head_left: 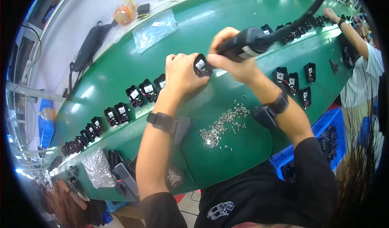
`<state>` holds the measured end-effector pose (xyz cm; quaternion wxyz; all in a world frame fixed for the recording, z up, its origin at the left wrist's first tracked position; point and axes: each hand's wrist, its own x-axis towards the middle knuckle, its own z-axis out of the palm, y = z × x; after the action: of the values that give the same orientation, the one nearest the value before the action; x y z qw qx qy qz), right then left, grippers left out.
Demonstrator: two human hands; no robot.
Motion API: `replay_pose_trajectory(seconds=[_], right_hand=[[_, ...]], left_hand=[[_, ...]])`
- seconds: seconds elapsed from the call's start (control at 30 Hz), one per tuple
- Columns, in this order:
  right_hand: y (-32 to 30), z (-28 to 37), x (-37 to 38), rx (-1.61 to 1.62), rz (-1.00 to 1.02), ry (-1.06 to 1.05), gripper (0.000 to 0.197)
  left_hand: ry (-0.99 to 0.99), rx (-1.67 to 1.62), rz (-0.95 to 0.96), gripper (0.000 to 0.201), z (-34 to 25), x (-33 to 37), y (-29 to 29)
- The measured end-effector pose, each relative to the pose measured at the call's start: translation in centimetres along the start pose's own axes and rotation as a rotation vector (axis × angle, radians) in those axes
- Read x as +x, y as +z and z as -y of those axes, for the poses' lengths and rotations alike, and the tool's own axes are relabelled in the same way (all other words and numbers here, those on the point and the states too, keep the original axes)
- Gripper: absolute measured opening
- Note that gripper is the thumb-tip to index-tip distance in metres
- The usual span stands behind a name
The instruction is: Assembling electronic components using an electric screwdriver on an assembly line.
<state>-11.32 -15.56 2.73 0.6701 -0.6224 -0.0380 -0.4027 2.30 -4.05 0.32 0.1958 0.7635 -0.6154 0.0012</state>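
My left hand (pixel 182 72) is closed around a small black plastic housing (pixel 201 65), which has a white square part and thin wires inside. Beside it, my right hand (pixel 239 68) grips a black electric screwdriver (pixel 243 43) whose thick cable runs up to the right. The tool's bit end is hidden by my fingers, so I cannot tell if it touches the housing. Below both hands, a loose pile of small silver screws (pixel 225 122) is spread over the green table (pixel 227 159).
Similar black housings (pixel 148 89) stand in a row along a pale strip running left to right. More housings (pixel 287 78) lie on the right. A clear plastic bag (pixel 155 30) lies at the back. A blue bin (pixel 283 157) sits below the edge; a co-worker's arm (pixel 350 33) reaches in.
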Motion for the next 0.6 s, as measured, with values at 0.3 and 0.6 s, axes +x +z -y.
replay_pose_trajectory(seconds=[0.3, 0.6], right_hand=[[-5.9, 7.8, -6.3, -0.283, -0.227, 0.086, 0.028], [-7.0, 8.0, -8.6, -0.219, -0.305, -0.012, 0.034]], left_hand=[[0.088, 0.326, -0.227, 0.076, -1.0, -1.2, -0.8], [0.255, -0.109, -0.003, 0.024, -11.3, -2.0, 4.4]])
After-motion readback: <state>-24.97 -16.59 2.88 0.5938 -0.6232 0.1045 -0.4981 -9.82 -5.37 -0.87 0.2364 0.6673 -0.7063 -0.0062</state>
